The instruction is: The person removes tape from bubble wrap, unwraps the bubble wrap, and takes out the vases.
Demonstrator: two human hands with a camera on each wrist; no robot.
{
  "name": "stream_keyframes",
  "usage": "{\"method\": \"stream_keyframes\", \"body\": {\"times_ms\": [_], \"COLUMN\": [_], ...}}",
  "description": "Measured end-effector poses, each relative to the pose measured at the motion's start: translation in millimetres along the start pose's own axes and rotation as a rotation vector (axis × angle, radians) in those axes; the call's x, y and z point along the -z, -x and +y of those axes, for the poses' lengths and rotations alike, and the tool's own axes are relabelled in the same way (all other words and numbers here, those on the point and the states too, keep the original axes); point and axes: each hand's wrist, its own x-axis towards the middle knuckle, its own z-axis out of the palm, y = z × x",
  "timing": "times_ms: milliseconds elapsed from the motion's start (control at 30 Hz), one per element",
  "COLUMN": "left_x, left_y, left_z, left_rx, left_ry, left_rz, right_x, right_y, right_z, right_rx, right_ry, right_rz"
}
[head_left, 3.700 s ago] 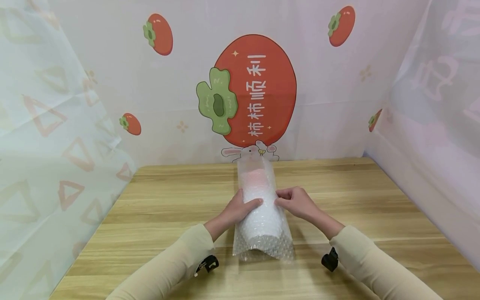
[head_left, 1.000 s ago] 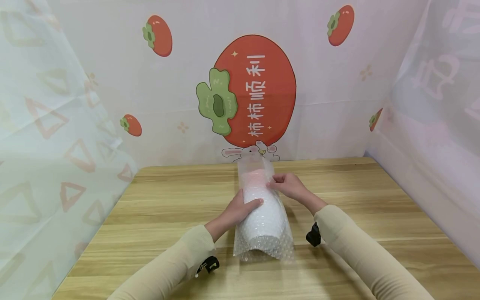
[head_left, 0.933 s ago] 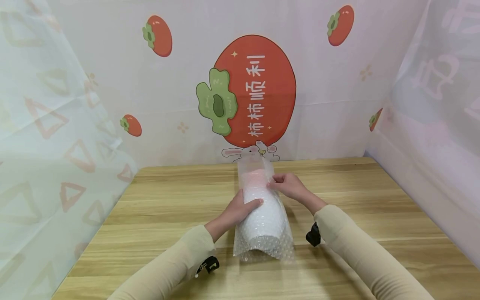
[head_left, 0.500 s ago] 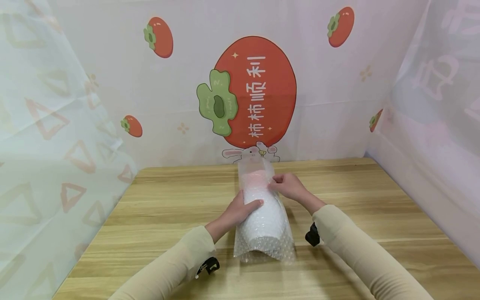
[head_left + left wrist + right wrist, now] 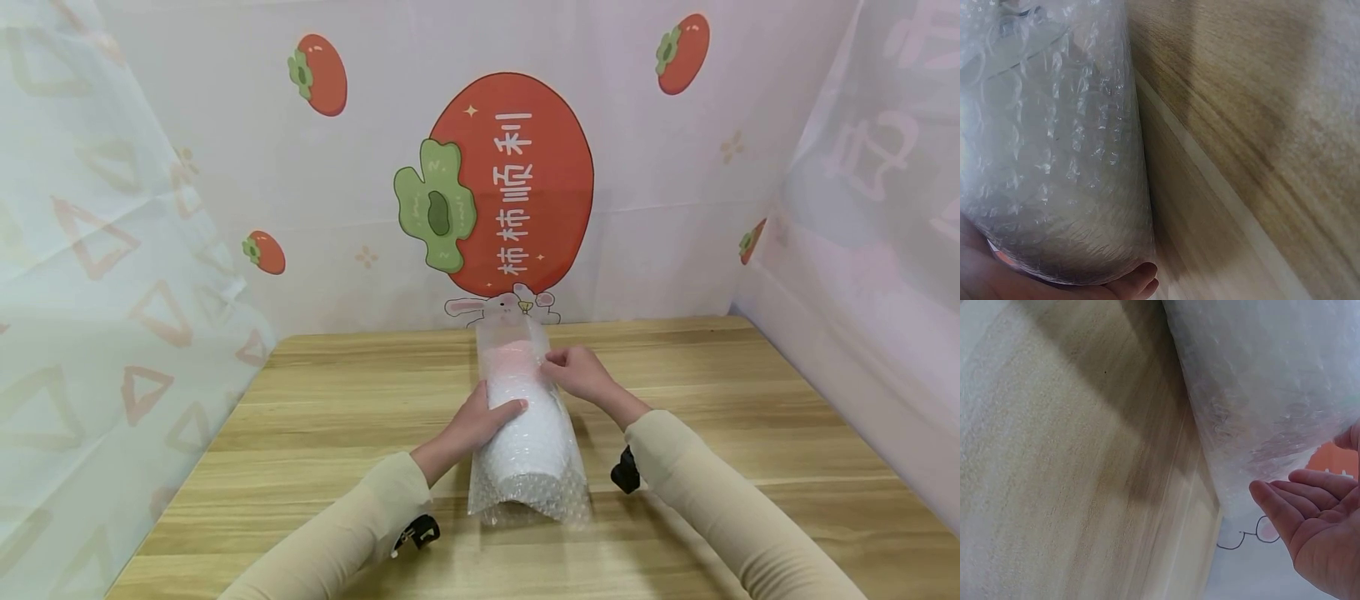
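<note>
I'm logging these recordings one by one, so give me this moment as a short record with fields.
Item: bubble-wrapped bundle, mostly white, pinkish toward its far end
Surface: wood-grain table
Left hand: grips the bundle's left side, thumb on top
Right hand: at the bundle's right edge, toward its far end; pinch or touch unclear
Backdrop: pale, red fruit prints

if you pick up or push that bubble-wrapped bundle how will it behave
The bubble wrap likely crumples at its loose near edge, which flares past the white body. That body looks rounded, so it might roll if pushed.
</note>
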Motion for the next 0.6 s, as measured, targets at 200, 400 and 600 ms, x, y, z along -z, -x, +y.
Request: {"method": "stream_keyframes", "body": {"times_ms": [200,400,600], "left_x": [-0.2,-0.1,0.5], "left_y": [0.9,0.6,0.9], "left_z": [0.3,0.2,0.9], "left_rx": [0.007,0.013,0.014], "left_ry": [-0.004,-0.009,-0.018], "left_rz": [0.002,0.009,0.011], "right_x": [-0.2,-0.9,0.3], "right_y": [0.0,-0.2,-1.1], "right_z": [-2.5,-3.2,-0.8], "right_rx": [0.0,-0.005,0.006], "right_ry": [0.014,0.003,-0.006], "right_rz": [0.003,-0.004,-0.009]}}
